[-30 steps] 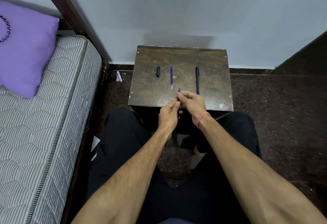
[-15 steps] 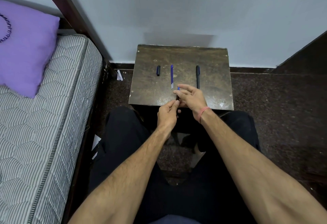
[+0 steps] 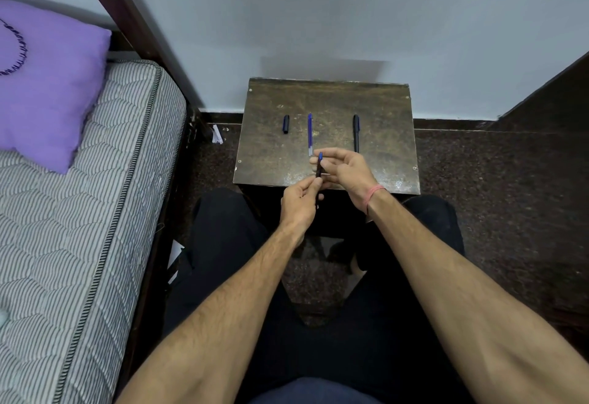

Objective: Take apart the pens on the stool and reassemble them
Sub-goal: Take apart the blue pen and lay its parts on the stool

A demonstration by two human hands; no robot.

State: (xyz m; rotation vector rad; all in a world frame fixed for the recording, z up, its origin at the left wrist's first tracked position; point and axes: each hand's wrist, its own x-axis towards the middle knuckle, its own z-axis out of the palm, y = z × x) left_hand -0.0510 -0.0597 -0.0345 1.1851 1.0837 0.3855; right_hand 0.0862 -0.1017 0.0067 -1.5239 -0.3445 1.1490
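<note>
on the scuffed dark wooden stool at frame centre, both hands pinch a slim pen barrel, left hand hiding its lower end, right hand curled beside its blue tip.

A purple pillow lies on a grey-and-white striped mattress, beside a dark brown stool carrying a blue refill, black pen and black cap.

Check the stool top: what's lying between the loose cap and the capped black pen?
Head view: one thing, the blue refill, lying lengthwise between the loose cap and the capped black pen, touching neither. Otherwise bare stool wood.
</note>
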